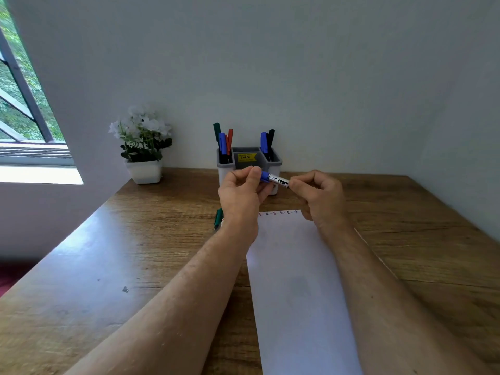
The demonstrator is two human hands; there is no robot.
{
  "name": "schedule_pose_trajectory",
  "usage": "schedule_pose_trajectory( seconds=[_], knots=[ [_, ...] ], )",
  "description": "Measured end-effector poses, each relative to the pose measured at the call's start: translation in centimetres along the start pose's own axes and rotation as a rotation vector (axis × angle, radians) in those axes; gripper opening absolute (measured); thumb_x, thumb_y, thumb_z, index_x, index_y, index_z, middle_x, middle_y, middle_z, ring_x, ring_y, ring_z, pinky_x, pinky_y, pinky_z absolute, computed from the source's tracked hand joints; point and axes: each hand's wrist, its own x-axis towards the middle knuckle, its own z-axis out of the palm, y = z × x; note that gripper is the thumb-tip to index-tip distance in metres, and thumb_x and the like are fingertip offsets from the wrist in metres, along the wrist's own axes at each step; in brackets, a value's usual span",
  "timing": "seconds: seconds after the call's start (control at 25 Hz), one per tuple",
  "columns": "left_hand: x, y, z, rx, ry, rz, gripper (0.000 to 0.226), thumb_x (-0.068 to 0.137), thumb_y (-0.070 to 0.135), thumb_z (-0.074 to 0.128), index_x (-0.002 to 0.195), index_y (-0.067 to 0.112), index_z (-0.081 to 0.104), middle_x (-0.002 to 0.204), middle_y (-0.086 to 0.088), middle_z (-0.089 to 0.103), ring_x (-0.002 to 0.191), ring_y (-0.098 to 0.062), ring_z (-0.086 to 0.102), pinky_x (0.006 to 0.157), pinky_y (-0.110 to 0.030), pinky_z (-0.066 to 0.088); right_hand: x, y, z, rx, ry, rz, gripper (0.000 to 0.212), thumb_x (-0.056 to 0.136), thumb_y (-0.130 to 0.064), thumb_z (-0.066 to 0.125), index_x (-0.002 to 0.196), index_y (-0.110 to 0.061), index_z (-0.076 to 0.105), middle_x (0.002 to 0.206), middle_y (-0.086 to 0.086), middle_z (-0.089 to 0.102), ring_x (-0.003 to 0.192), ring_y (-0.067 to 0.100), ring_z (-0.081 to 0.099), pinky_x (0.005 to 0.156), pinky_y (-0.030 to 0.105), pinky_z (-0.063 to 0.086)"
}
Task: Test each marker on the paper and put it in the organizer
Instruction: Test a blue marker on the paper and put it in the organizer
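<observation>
We are holding a marker [274, 180] between both hands at the middle of the frame, just in front of the organizer [249, 163]. Our left hand [242, 193] is gripping the blue cap end with thumb and curled fingers, and our right hand [319, 196] is pinching the white barrel end with its fingertips, the other fingers curling in. The marker is lying roughly level, tilting slightly down toward the right, above the table [135, 253]

Below the hands, the paper [295, 280] is lying flat on the wood, running from the centre down to the bottom edge of the frame, with a row of small coloured marks [278, 213] along its far edge. Just left of the paper's far corner, a green marker [218, 218] is resting on the table, partly hidden behind our left wrist

Behind the hands, the organizer is standing against the wall, carrying a yellow sticker [246, 157] on its middle section. Green, blue and red markers [223, 140] are standing in its left compartment, and blue and black markers [267, 142] in its right one

Toward the left of the frame, a white pot of white flowers [143, 147] is sitting on the table's far corner, and a window [24, 104] is showing at the upper left
</observation>
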Motion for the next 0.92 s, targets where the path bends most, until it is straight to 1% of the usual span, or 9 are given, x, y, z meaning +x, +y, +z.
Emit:
schedule_pose_trajectory(
  seconds=[0.12, 0.28, 0.4, 0.52, 0.56, 0.64, 0.76, 0.84, 0.92],
  knots=[
    [0.0, -0.2, 0.2, 0.005, 0.024, 0.023, 0.005, 0.095, 0.007, 0.061, 0.100, 0.010, 0.062, 0.107, -0.015, 0.069, 0.094, -0.022, 0.072, 0.079, -0.035, 0.063, -0.1, -0.2, 0.4, 0.092, -0.022, 0.092, 0.015, 0.091, -0.010, 0.068, 0.075, -0.010, 0.067, 0.052, 0.001, 0.043, 0.039, 0.011, 0.032, 0.039, 0.019, 0.026],
    [0.0, -0.3, 0.2, 0.026, 0.033, 0.054, 0.009, 0.096, 0.008, 0.061, 0.104, 0.011, 0.059, 0.104, -0.015, 0.068, 0.090, -0.021, 0.073, 0.076, -0.035, 0.063, 0.0, 0.1, 0.7, 0.098, -0.041, 0.170, 0.019, 0.093, -0.013, 0.065, 0.074, -0.013, 0.066, 0.055, 0.002, 0.043, 0.041, 0.010, 0.031, 0.038, 0.018, 0.026],
    [-0.8, -0.7, 0.5, 0.090, -0.002, 0.085, 0.033, 0.093, 0.007, 0.067, 0.115, 0.026, 0.051, 0.091, -0.007, 0.073, 0.087, -0.025, 0.076, 0.074, -0.040, 0.063, -0.2, 0.3, 1.4, 0.045, -0.048, 0.160, 0.015, 0.095, -0.019, 0.064, 0.082, -0.011, 0.068, 0.055, 0.002, 0.052, 0.039, 0.009, 0.037, 0.038, 0.019, 0.029],
    [-1.5, -0.8, 0.5, 0.191, -0.013, 0.161, 0.049, 0.091, 0.007, 0.070, 0.124, 0.033, 0.046, 0.083, -0.002, 0.073, 0.080, -0.020, 0.076, 0.072, -0.037, 0.064, -0.3, 0.2, 1.8, -0.027, -0.045, 0.105, 0.015, 0.095, -0.022, 0.065, 0.089, -0.010, 0.070, 0.065, 0.006, 0.067, 0.045, 0.009, 0.051, 0.040, 0.020, 0.034],
    [-1.5, -0.7, 0.5, 0.254, -0.024, 0.222, 0.049, 0.090, 0.009, 0.071, 0.124, 0.035, 0.046, 0.085, -0.003, 0.073, 0.078, -0.017, 0.076, 0.070, -0.035, 0.063, -0.4, 0.2, 1.8, -0.047, -0.046, 0.080, 0.015, 0.095, -0.023, 0.064, 0.090, -0.010, 0.070, 0.070, 0.007, 0.070, 0.049, 0.008, 0.056, 0.041, 0.021, 0.037],
    [-1.6, 0.2, 0.4, 0.436, -0.060, 0.387, 0.048, 0.090, 0.014, 0.073, 0.123, 0.038, 0.047, 0.087, 0.001, 0.072, 0.075, -0.010, 0.073, 0.066, -0.027, 0.062, -0.5, 0.4, 1.7, -0.109, -0.018, 0.016, 0.020, 0.097, -0.030, 0.061, 0.092, -0.014, 0.072, 0.076, -0.002, 0.073, 0.059, 0.002, 0.062, 0.050, 0.020, 0.045],
    [-1.2, 2.0, 1.1, 0.608, -0.090, 0.623, 0.045, 0.091, 0.017, 0.071, 0.125, 0.038, 0.049, 0.081, 0.011, 0.069, 0.074, -0.001, 0.069, 0.067, -0.020, 0.059, -0.5, 0.9, 1.5, -0.158, 0.085, -0.038, 0.031, 0.099, -0.043, 0.053, 0.093, -0.021, 0.074, 0.082, -0.005, 0.074, 0.077, 0.009, 0.069, 0.067, 0.030, 0.055],
    [-0.2, 3.3, 1.6, 0.688, -0.099, 0.758, 0.043, 0.094, 0.015, 0.068, 0.128, 0.034, 0.049, 0.079, 0.013, 0.066, 0.072, 0.003, 0.067, 0.066, -0.015, 0.057, -0.3, 1.1, 1.4, -0.241, 0.143, -0.054, 0.033, 0.100, -0.045, 0.050, 0.091, -0.023, 0.073, 0.079, -0.005, 0.073, 0.072, 0.010, 0.067, 0.064, 0.029, 0.053],
    [1.7, 4.7, 2.2, 0.733, -0.084, 0.857, 0.042, 0.095, 0.013, 0.065, 0.128, 0.032, 0.048, 0.083, 0.009, 0.066, 0.072, 0.000, 0.067, 0.067, -0.019, 0.058, -0.3, 1.3, 1.4, -0.319, 0.130, -0.094, 0.036, 0.100, -0.044, 0.050, 0.084, -0.019, 0.071, 0.075, 0.000, 0.071, 0.064, 0.013, 0.063, 0.056, 0.023, 0.048]
  ],
)
